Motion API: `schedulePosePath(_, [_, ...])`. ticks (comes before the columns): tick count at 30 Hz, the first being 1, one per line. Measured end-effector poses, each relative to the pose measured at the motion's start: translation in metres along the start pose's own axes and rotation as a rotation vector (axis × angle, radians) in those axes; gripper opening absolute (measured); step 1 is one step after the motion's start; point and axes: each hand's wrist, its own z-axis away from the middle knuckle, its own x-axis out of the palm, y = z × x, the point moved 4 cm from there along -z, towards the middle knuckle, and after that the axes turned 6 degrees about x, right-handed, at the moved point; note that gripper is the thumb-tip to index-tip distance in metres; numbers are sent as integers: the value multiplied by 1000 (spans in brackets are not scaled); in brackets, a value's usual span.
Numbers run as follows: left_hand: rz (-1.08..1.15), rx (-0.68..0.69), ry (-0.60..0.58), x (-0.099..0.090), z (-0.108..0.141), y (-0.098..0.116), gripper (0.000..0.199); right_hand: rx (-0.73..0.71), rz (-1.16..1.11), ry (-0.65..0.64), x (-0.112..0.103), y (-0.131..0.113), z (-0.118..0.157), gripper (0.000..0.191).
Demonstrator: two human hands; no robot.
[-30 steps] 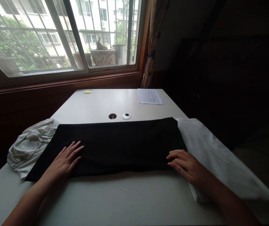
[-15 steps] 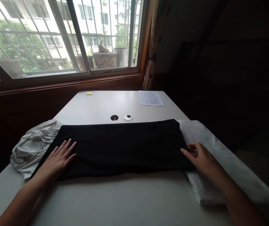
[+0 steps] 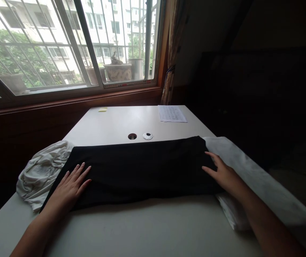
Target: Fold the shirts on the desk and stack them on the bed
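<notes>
A black cloth garment (image 3: 142, 171), folded into a long strip, lies across the white table (image 3: 147, 228). My left hand (image 3: 71, 185) rests flat on its left end with the fingers spread. At the right end, my right hand (image 3: 221, 173) has thumb and fingers apart, its fingertips at the garment's edge and nothing gripped. A crumpled off-white cloth (image 3: 42, 171) sits beside the garment's left end. White fabric (image 3: 233, 157) lies by the right end, partly hidden behind my right hand and forearm; its kind I cannot tell.
Beyond the garment, the tabletop has a round hole (image 3: 132, 136) and a round white cover (image 3: 147, 136). Printed sheets (image 3: 172, 113) and a yellow sticky note (image 3: 103, 109) lie near the far edge. A barred window (image 3: 88, 46) and a tied curtain (image 3: 168, 75) stand behind.
My right hand has opened from a near pinch, its fingers spreading over the garment's right edge. My left hand stays flat on the cloth. The view has shifted slightly.
</notes>
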Motion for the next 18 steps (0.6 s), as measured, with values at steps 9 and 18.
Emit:
schedulePosePath(9, [59, -17, 62, -4, 32, -30, 63, -16, -26, 146, -28, 10, -18, 74])
schedulePosePath(18, [274, 210, 275, -26, 55, -23, 51, -18, 206, 391, -83, 16, -34, 62])
